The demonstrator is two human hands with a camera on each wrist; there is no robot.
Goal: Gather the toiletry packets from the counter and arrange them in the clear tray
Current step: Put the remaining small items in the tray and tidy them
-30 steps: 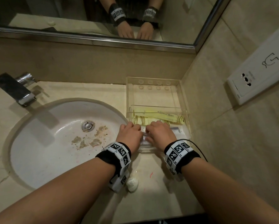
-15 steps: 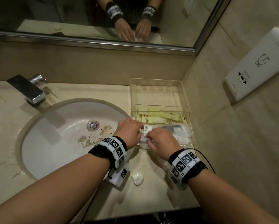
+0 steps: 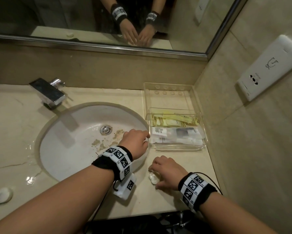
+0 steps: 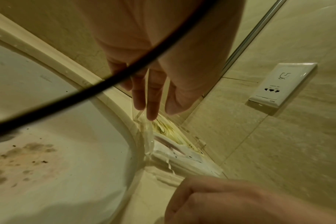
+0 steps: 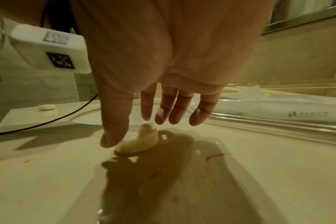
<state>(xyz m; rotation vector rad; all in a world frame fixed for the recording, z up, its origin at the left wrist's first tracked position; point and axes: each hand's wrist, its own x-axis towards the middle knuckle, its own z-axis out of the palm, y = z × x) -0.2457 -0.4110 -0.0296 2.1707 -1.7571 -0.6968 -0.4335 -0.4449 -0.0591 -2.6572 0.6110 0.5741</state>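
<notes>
The clear tray (image 3: 174,148) stands on the counter against the right wall. Its front compartment holds yellow packets (image 3: 174,121) and white packets (image 3: 175,137); its back compartment shows nothing inside. My left hand (image 3: 146,138) is at the tray's left wall, and the left wrist view shows its fingers (image 4: 152,116) straight and touching the wall's top edge (image 4: 144,136). On the counter in front of the tray lies a small round white wrapped soap (image 3: 153,179). My right hand (image 5: 144,130) hovers spread over that soap (image 5: 142,144), with the thumb (image 5: 113,139) at its side.
The white basin (image 3: 84,149) with brown stains lies left of the tray, and the chrome faucet (image 3: 49,93) stands behind it. A second round soap (image 3: 1,195) lies at the far left of the wet counter. The right wall carries a socket (image 3: 268,68). The counter's front edge is close.
My right hand has left the tray and come back toward me to the round soap on the counter. My left hand has drawn back to the tray's left wall.
</notes>
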